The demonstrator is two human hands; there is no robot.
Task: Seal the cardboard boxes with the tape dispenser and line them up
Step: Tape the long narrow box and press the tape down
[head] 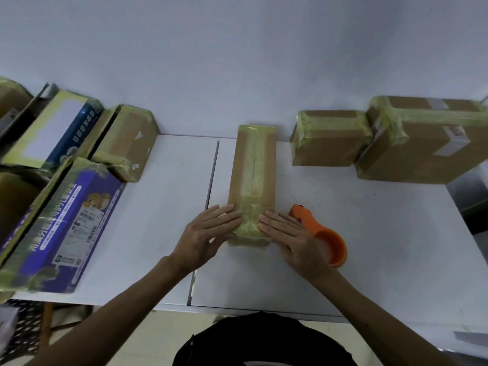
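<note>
Under the flat, straight left fingers and right fingers, the narrow box on the desk looks taped, the tape dispenser idle just right of them; lining it up with the taped boxes beyond seems left.

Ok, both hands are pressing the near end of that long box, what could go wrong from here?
1. The tape on the long box looks wrinkled between the left hand and right hand; it may lift at that edge.
2. The orange tape dispenser lies close beside the right hand; a careless pull-back could knock it.
</note>
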